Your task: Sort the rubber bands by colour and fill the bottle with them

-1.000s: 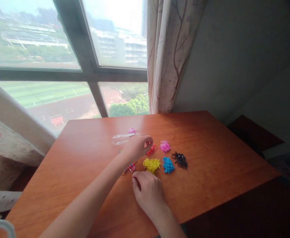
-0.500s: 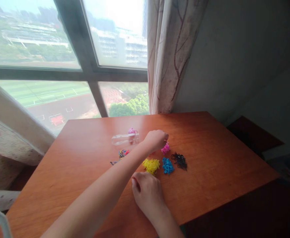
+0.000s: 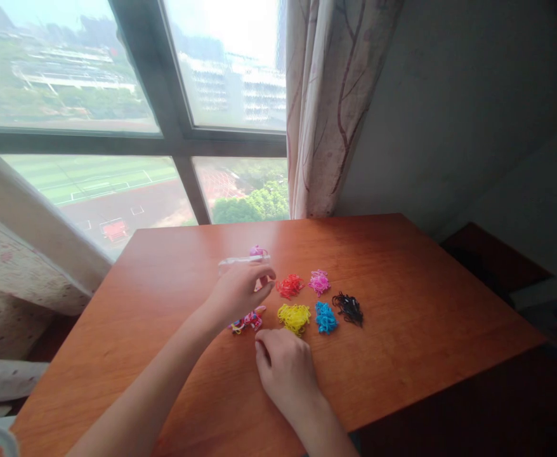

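Since the earlier frame the left hand (image 3: pixel 240 292) has been drawn back from over the pink pile (image 3: pixel 319 282) and is now held up and left of the yellow pile (image 3: pixel 293 316), which uncovers the red pile (image 3: pixel 289 285). Its fingers are curled together at the tips; whether a band is pinched there cannot be told. The right hand (image 3: pixel 285 374) is rested on the table (image 3: pixel 425 330) just nearer than the yellow pile, fingers tucked under; nothing is seen in it, and what may lie beneath cannot be told.

The mixed pile (image 3: pixel 247 320) is found just left of the yellow pile, partly under the left wrist.

Risks, as judged: the bands look light and loose, so a low pass of the left wrist or forearm could drag the mixed pile into the yellow pile. The piles lie close together, so a stray band could spoil the sorting. The bottle (image 3: pixel 243 260), lying on its side beyond and left of the yellow pile, could be knocked and rolled by the left knuckles.

Also noted: the blue pile (image 3: pixel 325 317) just right of the yellow pile, the black pile (image 3: pixel 347 308) further right. The left forearm hides part of the mixed pile.
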`<state>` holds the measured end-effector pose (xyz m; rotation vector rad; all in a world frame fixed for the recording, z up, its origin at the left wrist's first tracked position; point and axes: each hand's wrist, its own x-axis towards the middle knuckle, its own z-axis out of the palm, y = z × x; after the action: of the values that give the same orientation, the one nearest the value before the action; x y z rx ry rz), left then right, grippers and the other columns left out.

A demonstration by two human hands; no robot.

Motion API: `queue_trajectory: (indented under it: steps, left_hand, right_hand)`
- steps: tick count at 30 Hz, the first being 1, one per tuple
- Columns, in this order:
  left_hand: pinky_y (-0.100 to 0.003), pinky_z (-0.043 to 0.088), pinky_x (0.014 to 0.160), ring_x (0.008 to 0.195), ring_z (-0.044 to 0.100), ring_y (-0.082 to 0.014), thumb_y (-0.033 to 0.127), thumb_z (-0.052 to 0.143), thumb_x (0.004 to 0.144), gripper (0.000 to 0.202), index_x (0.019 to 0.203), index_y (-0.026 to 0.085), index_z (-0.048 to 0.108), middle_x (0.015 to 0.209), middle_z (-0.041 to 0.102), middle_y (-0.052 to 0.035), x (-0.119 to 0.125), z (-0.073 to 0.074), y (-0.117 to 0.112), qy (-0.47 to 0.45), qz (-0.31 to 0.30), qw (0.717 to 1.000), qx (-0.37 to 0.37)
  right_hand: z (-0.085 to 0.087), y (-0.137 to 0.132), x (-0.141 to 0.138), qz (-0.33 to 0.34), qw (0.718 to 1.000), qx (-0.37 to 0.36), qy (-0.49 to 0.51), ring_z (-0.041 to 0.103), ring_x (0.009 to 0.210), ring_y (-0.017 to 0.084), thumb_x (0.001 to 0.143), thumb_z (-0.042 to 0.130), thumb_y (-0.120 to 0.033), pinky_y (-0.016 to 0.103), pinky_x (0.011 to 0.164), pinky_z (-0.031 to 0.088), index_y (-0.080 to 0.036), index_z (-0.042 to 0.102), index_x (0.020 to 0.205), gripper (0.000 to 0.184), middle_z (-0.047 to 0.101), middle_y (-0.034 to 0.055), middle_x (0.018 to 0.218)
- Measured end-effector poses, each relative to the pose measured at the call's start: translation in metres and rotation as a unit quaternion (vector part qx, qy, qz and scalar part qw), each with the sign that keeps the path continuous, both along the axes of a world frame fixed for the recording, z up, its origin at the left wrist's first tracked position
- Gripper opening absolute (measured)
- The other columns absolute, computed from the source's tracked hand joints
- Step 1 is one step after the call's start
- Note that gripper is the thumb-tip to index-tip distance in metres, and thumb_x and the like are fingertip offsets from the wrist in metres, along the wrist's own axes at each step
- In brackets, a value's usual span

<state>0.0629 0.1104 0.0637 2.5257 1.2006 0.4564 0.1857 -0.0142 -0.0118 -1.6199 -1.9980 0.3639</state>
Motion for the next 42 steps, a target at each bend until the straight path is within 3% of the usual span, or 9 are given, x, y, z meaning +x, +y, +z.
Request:
queue_trajectory:
  steps: [6,12,23,35,42]
  left_hand:
    - [-0.023,0.037,0.057,0.059,0.057,-0.0138,0.033,0.050,0.089,0.023,0.093,0.021,0.069,0.071,0.069,0.0010,-0.064,-0.024,-0.029,0.006,0.102,0.994,-0.038]
    - [-0.025,0.043,0.065,0.071,0.062,-0.0169,0.036,0.045,0.090,0.028,0.101,0.022,0.066,0.091,0.069,-0.0023,-0.095,-0.046,-0.044,0.011,0.187,0.981,-0.038]
    - [-0.027,0.044,0.068,0.076,0.062,-0.0190,0.030,0.045,0.090,0.024,0.085,0.021,0.067,0.083,0.068,-0.0035,-0.081,-0.051,-0.057,-0.020,0.131,0.986,-0.098]
    - [-0.026,0.045,0.068,0.077,0.063,-0.0186,0.027,0.049,0.089,0.022,0.088,0.021,0.069,0.085,0.071,-0.0035,-0.081,-0.049,-0.062,-0.049,0.115,0.986,-0.106]
    - [-0.026,0.046,0.069,0.074,0.063,-0.0174,0.028,0.049,0.090,0.024,0.092,0.020,0.072,0.085,0.073,-0.0040,-0.073,-0.045,-0.065,-0.089,0.097,0.979,-0.155]
  right_hand:
    - [0.002,-0.001,-0.005,0.002,1.000,-0.009,-0.024,0.060,0.078,0.017,0.090,0.054,-0.014,0.027,0.068,0.034,-0.024,0.061,0.088,0.012,0.067,-0.0005,0.082]
    - [0.003,0.002,-0.014,0.010,0.999,-0.023,-0.039,0.062,0.078,0.017,0.089,0.057,-0.015,0.026,0.066,0.035,-0.024,0.060,0.090,0.009,0.069,-0.0006,0.083]
    - [0.021,0.015,-0.020,0.007,0.998,-0.052,-0.043,0.067,0.081,0.017,0.092,0.056,-0.018,0.025,0.066,0.038,-0.025,0.064,0.102,0.014,0.072,0.0000,0.090]
    - [0.016,0.015,-0.020,0.003,0.999,-0.027,-0.018,0.067,0.078,0.016,0.090,0.056,-0.015,0.023,0.066,0.038,-0.023,0.065,0.089,0.012,0.071,-0.0005,0.083]
    - [0.007,0.018,-0.014,-0.022,0.995,-0.030,0.087,0.059,0.061,0.013,0.089,0.054,-0.018,0.022,0.059,0.034,-0.022,0.064,0.085,0.012,0.064,-0.0033,0.066]
